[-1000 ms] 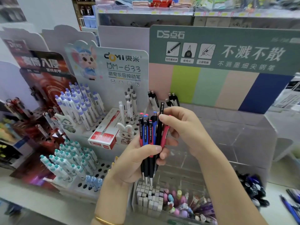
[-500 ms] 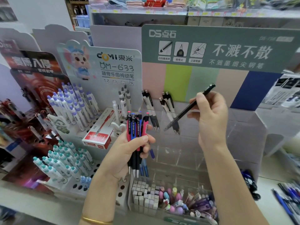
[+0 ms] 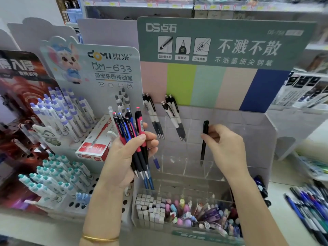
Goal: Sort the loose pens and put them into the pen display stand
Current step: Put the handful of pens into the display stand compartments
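— Black pen [image 3: 203, 150]?
— Upright, tip down, pinched by the right hand [image 3: 229, 148] over a middle compartment of the clear pen display stand [image 3: 248, 135].
— Left hand [image 3: 124, 160]?
— Curled round a bundle of red, blue and black pens [image 3: 131, 134], near the stand's left edge.
— Already in?
— White-and-black pens [image 3: 154, 118], leaning at the back left.
— Elsewhere?
— Loose pens [image 3: 310, 203] heaped at the shelf's [image 3: 280, 192] right edge.
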`<state>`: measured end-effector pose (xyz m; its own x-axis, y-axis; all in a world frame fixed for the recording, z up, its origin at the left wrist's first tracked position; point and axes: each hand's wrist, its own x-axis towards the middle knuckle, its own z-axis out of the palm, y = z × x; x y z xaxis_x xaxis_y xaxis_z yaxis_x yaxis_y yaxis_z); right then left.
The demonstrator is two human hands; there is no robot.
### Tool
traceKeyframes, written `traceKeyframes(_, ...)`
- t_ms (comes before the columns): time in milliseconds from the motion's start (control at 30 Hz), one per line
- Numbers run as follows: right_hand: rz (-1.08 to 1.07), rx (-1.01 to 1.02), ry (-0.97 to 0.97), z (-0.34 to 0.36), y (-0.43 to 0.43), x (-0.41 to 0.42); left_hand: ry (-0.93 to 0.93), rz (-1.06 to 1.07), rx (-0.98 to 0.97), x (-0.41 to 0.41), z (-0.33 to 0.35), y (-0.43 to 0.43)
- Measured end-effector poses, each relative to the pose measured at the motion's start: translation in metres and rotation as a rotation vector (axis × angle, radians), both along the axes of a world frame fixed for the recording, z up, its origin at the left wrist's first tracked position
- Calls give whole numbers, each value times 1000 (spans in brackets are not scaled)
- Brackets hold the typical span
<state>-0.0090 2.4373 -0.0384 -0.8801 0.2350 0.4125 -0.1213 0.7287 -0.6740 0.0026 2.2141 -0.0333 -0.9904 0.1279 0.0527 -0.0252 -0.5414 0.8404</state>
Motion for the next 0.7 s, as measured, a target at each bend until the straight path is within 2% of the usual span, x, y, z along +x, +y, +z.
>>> traceKeyframes(333, 12, 71, -145, -13, 0, 0, -5, -71, -99, 2, -5, 19)
traceKeyframes(467, -47, 274, -243, -17, -3, -1, -11, -151, -57, 2, -12, 26)
traceKeyframes(533, -65, 290, -230, -16, -2, 1, 2, -201, -51, 2, -13, 27)
traceKeyframes(600, -43, 218, -104, -9, -3, 5, 22, -256, -44, 3, -14, 28)
traceKeyframes(700, 119, -120, 11, 17, -15, 12, 35, -331, -49, 4, -14, 28)
